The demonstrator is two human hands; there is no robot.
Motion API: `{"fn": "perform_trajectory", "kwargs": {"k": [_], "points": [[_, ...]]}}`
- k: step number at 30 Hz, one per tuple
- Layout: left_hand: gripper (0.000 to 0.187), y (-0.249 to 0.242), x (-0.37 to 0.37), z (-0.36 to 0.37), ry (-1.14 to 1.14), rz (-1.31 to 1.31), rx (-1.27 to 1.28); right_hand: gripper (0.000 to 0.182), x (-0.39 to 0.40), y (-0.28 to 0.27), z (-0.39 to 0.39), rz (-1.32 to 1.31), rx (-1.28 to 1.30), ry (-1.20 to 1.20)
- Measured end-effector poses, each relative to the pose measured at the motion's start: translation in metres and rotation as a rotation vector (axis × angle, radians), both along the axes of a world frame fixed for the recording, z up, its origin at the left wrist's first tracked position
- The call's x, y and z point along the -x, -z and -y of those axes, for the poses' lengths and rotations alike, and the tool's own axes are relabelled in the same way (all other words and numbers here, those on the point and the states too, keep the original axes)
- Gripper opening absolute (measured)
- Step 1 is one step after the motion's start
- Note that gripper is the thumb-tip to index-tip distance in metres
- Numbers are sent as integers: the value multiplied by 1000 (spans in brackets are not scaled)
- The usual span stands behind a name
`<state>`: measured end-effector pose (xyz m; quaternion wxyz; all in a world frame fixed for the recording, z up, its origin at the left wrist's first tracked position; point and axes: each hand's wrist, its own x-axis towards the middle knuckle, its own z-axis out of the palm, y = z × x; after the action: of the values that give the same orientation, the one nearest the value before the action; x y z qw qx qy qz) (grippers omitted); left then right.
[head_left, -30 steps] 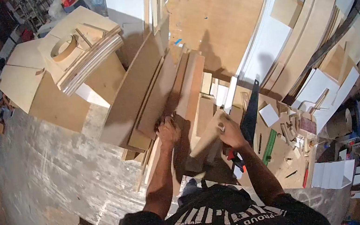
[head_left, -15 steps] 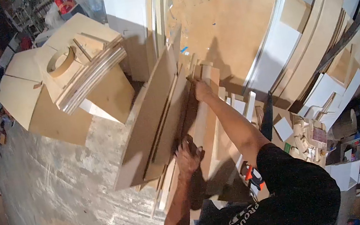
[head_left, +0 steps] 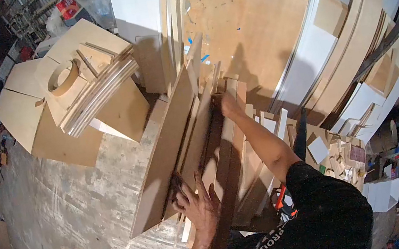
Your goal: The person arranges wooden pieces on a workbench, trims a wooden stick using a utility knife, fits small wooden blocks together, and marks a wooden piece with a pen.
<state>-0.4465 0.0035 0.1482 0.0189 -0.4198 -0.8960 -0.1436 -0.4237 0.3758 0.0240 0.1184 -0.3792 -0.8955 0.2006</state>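
Left hand [head_left: 200, 210], fingers spread, presses the leaning boards [head_left: 171, 144] aside near their base while right hand [head_left: 227, 104] grips a plank [head_left: 226, 146] top, finger detail unclear; plank stands in the stack, not pulled out.

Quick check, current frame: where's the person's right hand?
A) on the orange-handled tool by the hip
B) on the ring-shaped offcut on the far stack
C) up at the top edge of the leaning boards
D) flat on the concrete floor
C: the right hand reaches up to the top edge of the leaning boards, while the left hand presses their lower part.
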Motion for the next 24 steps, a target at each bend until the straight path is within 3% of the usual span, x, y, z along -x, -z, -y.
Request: {"fn": "perform_trajectory", "kwargs": {"k": [3, 6, 7, 8, 10, 12, 13, 14, 15, 17, 20, 24], "points": [[56, -17, -4, -3, 4, 28, -134, 22, -8, 9, 4, -18, -14, 130], [56, -37, -4, -8, 46, 142, -84, 22, -16, 40, -3, -397, 118, 209], [56, -39, -4, -9, 61, 168, -41, 22, -18, 45, -5, -534, 207, 223], [48, -31, -6, -12, 77, 22, -11, 22, -19, 52, -7, -673, 309, 233], [40, -21, -1, -11, 141, 58, -103, 22, -18, 64, -10, -915, 515, 247], [30, -22, 9, -3, 120, 111, -72, 22, -13, 78, -21, -994, 742, 286], [24, -28, 18, 0, 67, 141, 1, 22, -1, 75, -31, -1025, 953, 322], [18, -32, 29, 5, 15, 168, 73, 25, -1, 73, -36, -634, 575, 314], [11, -32, 40, 13, 35, 203, -82, 30, 2, 51, -28, -242, 198, 291], [13, -35, 50, 26, 33, 212, -160, 36, 14, 62, -19, -593, 447, 420], [20, -46, 41, 37, -4, 237, -19, 45, 37, 91, -11, -1135, 818, 605], [22, -39, 36, 52, -59, 209, -76, 50, 38, 68, -15, -751, 719, 703]]}}
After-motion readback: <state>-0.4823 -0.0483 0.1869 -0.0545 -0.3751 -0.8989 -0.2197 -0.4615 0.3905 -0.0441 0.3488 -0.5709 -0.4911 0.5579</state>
